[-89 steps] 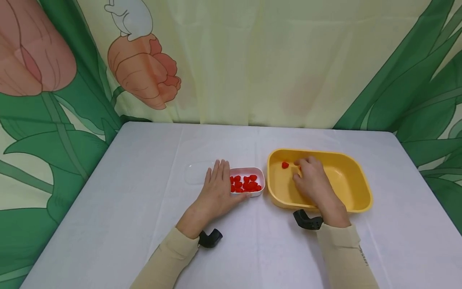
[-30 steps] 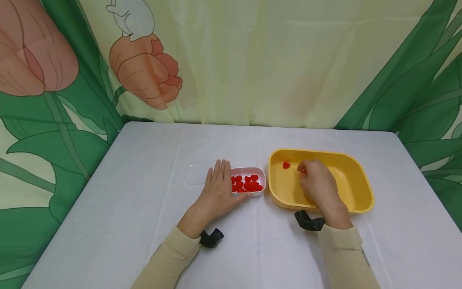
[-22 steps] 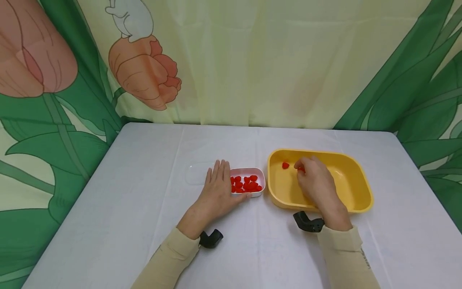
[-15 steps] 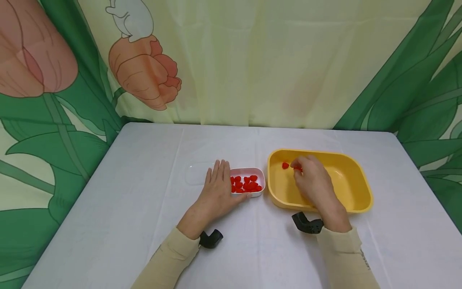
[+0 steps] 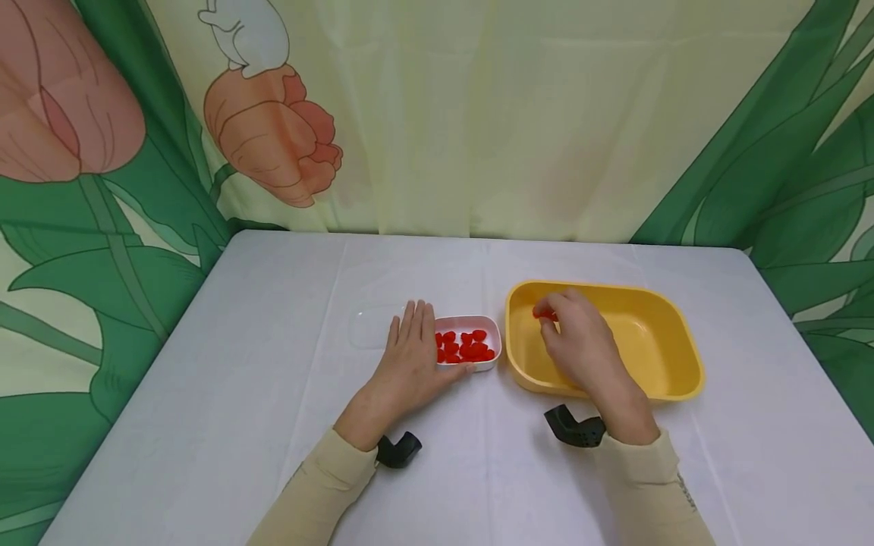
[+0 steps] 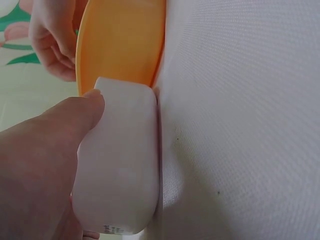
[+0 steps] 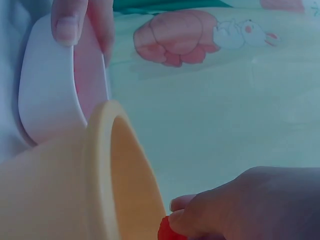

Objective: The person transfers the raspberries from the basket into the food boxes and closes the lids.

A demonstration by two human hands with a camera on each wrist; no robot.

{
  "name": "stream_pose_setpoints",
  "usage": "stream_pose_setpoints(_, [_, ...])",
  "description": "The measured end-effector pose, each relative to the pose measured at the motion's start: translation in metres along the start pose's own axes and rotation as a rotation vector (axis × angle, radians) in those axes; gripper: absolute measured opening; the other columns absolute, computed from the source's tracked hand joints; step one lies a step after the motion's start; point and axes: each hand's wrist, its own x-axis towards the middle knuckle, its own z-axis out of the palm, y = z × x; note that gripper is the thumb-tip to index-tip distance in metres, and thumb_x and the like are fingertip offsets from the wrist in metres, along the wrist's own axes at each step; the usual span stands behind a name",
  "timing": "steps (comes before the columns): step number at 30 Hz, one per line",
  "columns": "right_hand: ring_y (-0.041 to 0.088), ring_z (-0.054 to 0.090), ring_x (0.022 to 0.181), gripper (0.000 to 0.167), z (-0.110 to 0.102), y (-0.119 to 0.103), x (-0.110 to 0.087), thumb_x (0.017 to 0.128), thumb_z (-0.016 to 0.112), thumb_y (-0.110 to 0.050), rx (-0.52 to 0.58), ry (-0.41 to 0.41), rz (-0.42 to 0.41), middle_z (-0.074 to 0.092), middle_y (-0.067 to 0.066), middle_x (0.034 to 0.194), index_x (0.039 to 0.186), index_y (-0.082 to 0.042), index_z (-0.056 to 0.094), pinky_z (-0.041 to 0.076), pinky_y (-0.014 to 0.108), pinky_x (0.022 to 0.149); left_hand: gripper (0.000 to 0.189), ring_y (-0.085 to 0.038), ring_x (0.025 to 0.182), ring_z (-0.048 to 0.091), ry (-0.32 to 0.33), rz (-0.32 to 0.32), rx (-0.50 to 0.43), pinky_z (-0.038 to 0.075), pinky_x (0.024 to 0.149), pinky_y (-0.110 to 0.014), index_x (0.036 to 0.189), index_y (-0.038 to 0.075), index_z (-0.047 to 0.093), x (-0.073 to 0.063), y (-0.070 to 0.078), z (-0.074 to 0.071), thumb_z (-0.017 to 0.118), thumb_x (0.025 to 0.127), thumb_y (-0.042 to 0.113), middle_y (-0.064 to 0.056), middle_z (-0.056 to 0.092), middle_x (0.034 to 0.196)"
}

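Note:
My left hand (image 5: 406,364) lies with straight fingers against the left end of a small white box with a pink inside (image 5: 488,326). In the left wrist view its thumb (image 6: 90,105) rests on the upper edge of the white box wall (image 6: 122,155). Several small red pieces (image 5: 476,351) are in the box; the left hand hides part of it. My right hand (image 5: 583,341) is over the left part of a yellow tub (image 5: 658,341). Thumb and finger pinch a red piece (image 7: 167,230), seen in the right wrist view; its exact shape is mostly covered.
Left of my left hand lies a clear, flat lid-like piece (image 5: 372,327) on the white tablecloth (image 5: 273,318). The box and the tub stand close together. Behind the table hangs a printed curtain (image 5: 471,121).
My right hand has moved left inside the tub, and its fingertips now cover the spot where a loose red piece lay. The left hand and the box have stayed in place.

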Motion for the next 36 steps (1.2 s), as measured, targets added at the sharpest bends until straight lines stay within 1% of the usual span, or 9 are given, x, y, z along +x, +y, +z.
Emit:
stream_pose_setpoints(4, [0.029,0.058,0.100,0.015,0.000,-0.006,-0.001,0.095,0.062,-0.004,0.006,0.017,-0.035,0.059,0.013,0.109,0.109,-0.004,0.067,0.054,0.047,0.091,0.112,-0.036,0.155,0.008,0.004,-0.005,0.001,0.013,0.125,-0.053,0.158,0.000,0.012,0.000,0.000,-0.001,0.063,0.083,0.067,-0.018,0.016,0.165])
stream_pose_setpoints(7, [0.029,0.058,0.101,0.015,0.003,-0.011,-0.001,0.095,0.062,-0.004,0.016,0.013,-0.060,0.059,0.012,0.110,0.109,-0.005,0.066,0.055,0.047,0.092,0.112,-0.036,0.155,0.009,0.006,-0.009,-0.004,0.013,0.125,-0.053,0.157,0.000,0.013,0.000,-0.001,-0.001,0.064,0.082,0.067,-0.018,0.016,0.165])
stream_pose_setpoints(10, [0.028,0.058,0.101,0.013,0.005,-0.015,-0.001,0.094,0.064,-0.004,0.026,0.008,-0.105,0.059,0.011,0.109,0.106,-0.006,0.067,0.056,0.046,0.092,0.112,-0.036,0.155,0.008,0.001,-0.009,-0.010,0.012,0.125,-0.053,0.157,0.001,0.013,0.000,-0.001,0.000,0.065,0.082,0.066,-0.017,0.016,0.165])
stream_pose_setpoints(16, [0.024,0.056,0.098,0.012,0.011,-0.023,-0.003,0.090,0.068,-0.004,0.035,0.037,-0.224,0.060,0.008,0.104,0.103,-0.006,0.069,0.058,0.041,0.086,0.112,-0.036,0.154,0.011,0.021,0.005,-0.004,0.015,0.124,-0.054,0.157,-0.001,0.014,0.002,-0.002,0.001,0.065,0.082,0.066,-0.018,0.018,0.165])
stream_pose_setpoints(22, [0.022,0.059,0.097,0.017,0.024,-0.030,-0.006,0.087,0.072,-0.002,0.040,0.048,-0.375,0.063,0.008,0.103,0.103,-0.005,0.069,0.059,0.037,0.085,0.111,-0.038,0.154,0.012,0.017,0.011,-0.009,0.015,0.124,-0.055,0.156,-0.002,0.015,0.001,-0.003,0.001,0.065,0.083,0.065,-0.019,0.018,0.164])
stream_pose_setpoints(24, [0.021,0.060,0.097,0.017,0.027,-0.032,-0.007,0.086,0.073,-0.002,0.031,0.050,-0.411,0.065,0.007,0.103,0.103,-0.006,0.070,0.059,0.036,0.086,0.111,-0.038,0.154,0.012,0.019,0.017,-0.009,0.016,0.124,-0.055,0.156,-0.002,0.015,0.001,-0.003,0.002,0.064,0.083,0.065,-0.020,0.018,0.164])
stream_pose_setpoints(32, [0.021,0.061,0.092,0.018,0.036,-0.039,-0.007,0.084,0.074,0.000,0.006,0.112,-0.477,0.065,0.005,0.098,0.100,-0.006,0.070,0.059,0.034,0.085,0.112,-0.038,0.153,0.013,0.022,0.018,-0.019,0.016,0.124,-0.055,0.156,-0.002,0.015,0.001,-0.002,0.001,0.065,0.083,0.065,-0.020,0.018,0.164])
stream_pose_setpoints(36, [0.020,0.061,0.090,0.017,0.043,-0.043,-0.008,0.083,0.075,0.000,-0.009,0.111,-0.507,0.066,0.006,0.097,0.099,-0.005,0.069,0.059,0.032,0.083,0.112,-0.038,0.153,0.012,0.021,0.024,-0.028,0.016,0.124,-0.056,0.156,-0.003,0.015,0.000,-0.003,0.001,0.064,0.083,0.066,-0.020,0.017,0.164])
